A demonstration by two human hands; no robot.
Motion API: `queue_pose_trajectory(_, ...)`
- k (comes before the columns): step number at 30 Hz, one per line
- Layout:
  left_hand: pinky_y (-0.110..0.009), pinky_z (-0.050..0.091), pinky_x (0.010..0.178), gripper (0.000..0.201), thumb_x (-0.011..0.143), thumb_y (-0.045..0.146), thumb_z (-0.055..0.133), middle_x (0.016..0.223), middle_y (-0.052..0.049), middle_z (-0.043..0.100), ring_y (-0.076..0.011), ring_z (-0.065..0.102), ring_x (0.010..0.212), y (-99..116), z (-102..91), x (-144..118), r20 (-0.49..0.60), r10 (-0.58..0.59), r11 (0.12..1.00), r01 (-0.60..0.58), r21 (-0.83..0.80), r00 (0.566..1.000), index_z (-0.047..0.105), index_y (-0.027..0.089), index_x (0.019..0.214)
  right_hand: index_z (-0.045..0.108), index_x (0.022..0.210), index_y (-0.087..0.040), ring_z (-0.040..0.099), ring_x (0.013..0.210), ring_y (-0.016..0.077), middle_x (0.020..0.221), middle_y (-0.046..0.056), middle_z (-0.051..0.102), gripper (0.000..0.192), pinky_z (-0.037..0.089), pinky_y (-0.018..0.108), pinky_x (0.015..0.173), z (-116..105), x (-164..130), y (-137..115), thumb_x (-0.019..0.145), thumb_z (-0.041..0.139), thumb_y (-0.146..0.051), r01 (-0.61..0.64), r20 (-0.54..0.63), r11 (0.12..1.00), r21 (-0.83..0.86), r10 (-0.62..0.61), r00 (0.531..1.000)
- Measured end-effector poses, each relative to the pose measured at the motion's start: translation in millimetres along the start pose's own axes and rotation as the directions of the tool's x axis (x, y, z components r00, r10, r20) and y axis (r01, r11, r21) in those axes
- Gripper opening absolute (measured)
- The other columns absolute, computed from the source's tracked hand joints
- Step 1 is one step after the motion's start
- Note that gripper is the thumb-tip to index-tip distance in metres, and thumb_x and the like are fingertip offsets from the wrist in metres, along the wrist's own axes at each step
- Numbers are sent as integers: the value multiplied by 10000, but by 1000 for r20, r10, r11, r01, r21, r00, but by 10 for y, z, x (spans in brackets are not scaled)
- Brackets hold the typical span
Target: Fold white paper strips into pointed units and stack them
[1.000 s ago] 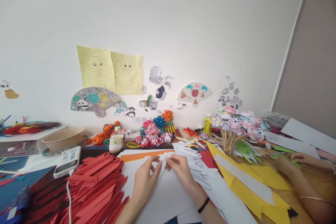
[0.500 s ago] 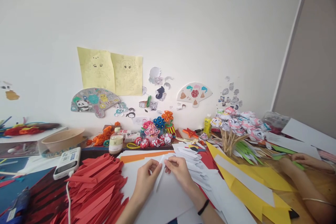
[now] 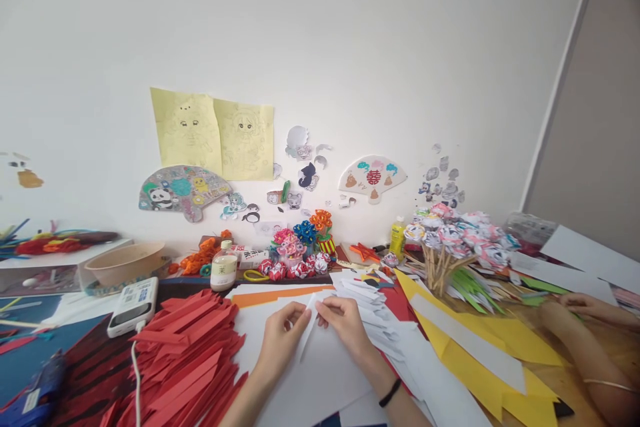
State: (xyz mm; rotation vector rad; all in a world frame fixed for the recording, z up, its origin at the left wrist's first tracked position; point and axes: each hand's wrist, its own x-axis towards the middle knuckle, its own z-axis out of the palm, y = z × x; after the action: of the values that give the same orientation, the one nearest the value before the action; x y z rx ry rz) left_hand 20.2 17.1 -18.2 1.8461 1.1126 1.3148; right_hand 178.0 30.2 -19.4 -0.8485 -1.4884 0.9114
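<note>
We hold a narrow white paper strip above a white sheet at the middle of the tabletop. Our left hand and right hand sit close together, fingertips pinching the strip's upper end. To fold cleanly, we judge the edges should meet before pressing. A red strip pile lies left; another person's hand rests far right.
</note>
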Motion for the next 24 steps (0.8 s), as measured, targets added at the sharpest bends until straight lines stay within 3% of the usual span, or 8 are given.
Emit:
queue_pose_trajectory(10, -226, 359, 569, 329, 835, 448, 509, 681, -25, 666, -152, 529, 611, 84, 0, -12, -21, 13, 1000, -13, 23, 1000, 640, 162, 738, 666, 641, -122, 529, 495, 128, 510, 14, 577, 345, 418, 228, 509, -3, -2, 0, 754, 657, -447, -19, -31, 1000, 12, 19, 999)
queue_pose_trajectory(17, -248, 390, 618, 310, 835, 455, 502, 758, -31, 663, -181, 577, 705, 58, -58, 18, -50, -8, 1000, 8, -6, 999, 614, 169, 794, 650, 597, -129, 515, 485, 120, 507, 8, 566, 351, 406, 228, 502, 17, -31, -86, 744, 661, -447, -46, 57, 999, 25, 44, 997)
queue_pose_trajectory(24, -234, 398, 621, 272, 842, 423, 517, 713, 2, 582, -145, 519, 670, 74, -48, 0, -46, 16, 997, -20, -80, 999, 572, 167, 768, 641, 575, -134, 507, 462, 114, 495, -2, 551, 313, 390, 222, 479, 19, -62, -88, 724, 686, -405, -85, 137, 995, 54, 77, 988)
